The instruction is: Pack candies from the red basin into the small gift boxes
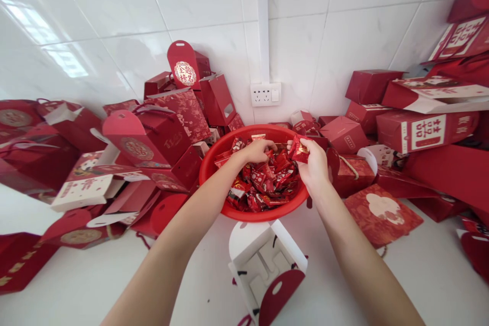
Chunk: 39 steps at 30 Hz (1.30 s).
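Observation:
A round red basket [214, 160] full of red-wrapped candies [267, 183] sits on the white surface against the tiled wall. My left hand [256, 151] reaches into the basket's far side, fingers curled closed on candy wrappers. My right hand [313, 160] hovers over the basket's right rim, pinching a red candy packet [298, 149]. Just in front of the basket stands an open white-lined gift box [263, 265] with a red rounded flap, its inside bare.
Piles of red gift boxes and bags [153, 132] crowd the left side, and more red boxes [424, 130] are stacked at the right. A flat red bag [382, 214] lies right of the basket. A white wall socket [265, 93] sits behind.

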### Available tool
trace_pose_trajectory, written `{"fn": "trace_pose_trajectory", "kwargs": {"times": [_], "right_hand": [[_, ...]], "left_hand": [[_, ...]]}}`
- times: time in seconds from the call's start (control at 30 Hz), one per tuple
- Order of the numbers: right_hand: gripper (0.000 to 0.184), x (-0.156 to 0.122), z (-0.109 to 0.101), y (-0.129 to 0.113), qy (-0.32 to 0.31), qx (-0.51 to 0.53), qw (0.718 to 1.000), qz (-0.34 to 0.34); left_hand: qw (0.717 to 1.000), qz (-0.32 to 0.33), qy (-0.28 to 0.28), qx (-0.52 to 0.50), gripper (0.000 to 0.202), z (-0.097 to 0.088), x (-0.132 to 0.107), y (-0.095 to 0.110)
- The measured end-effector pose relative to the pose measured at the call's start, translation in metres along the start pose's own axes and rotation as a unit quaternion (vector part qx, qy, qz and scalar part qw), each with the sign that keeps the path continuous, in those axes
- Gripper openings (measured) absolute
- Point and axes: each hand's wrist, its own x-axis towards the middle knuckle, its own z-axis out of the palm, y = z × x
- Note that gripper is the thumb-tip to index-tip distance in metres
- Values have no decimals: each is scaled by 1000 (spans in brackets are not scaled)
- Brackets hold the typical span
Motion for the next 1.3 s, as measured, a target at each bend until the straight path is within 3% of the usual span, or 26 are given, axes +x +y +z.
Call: {"fn": "trace_pose_trajectory", "kwargs": {"times": [0.13, 0.3, 0.5, 0.67, 0.77, 0.97, 1.13, 1.3], "right_hand": [[4, -1, 1, -2, 6, -4, 1000, 4], [3, -2, 2, -3, -2, -1, 1000, 6], [7, -2, 3, -2, -7, 13, 1000, 16], [7, -1, 2, -2, -7, 18, 1000, 19], [7, 0, 1, -2, 14, 26, 1000, 11], [8, 1, -1, -2, 34, 43, 998, -6], [7, 1, 0, -4, 47, 48, 998, -15], [8, 1, 0, -5, 44, 45, 998, -4]], "left_hand": [[996, -21, -42, 79, 11, 6, 1, 4], [999, -19, -24, 37, 32, 0, 1, -2], [995, 1, 44, -84, 26, -10, -2, -6], [981, 12, 51, -189, 22, -9, -2, -3], [984, 1, 39, -176, 19, -9, -3, -2], [998, -21, 15, -65, 31, -8, -3, -5], [996, 66, 20, -60, 17, 5, 2, 1], [988, 145, -20, -56, 25, 22, 6, 20]]}}
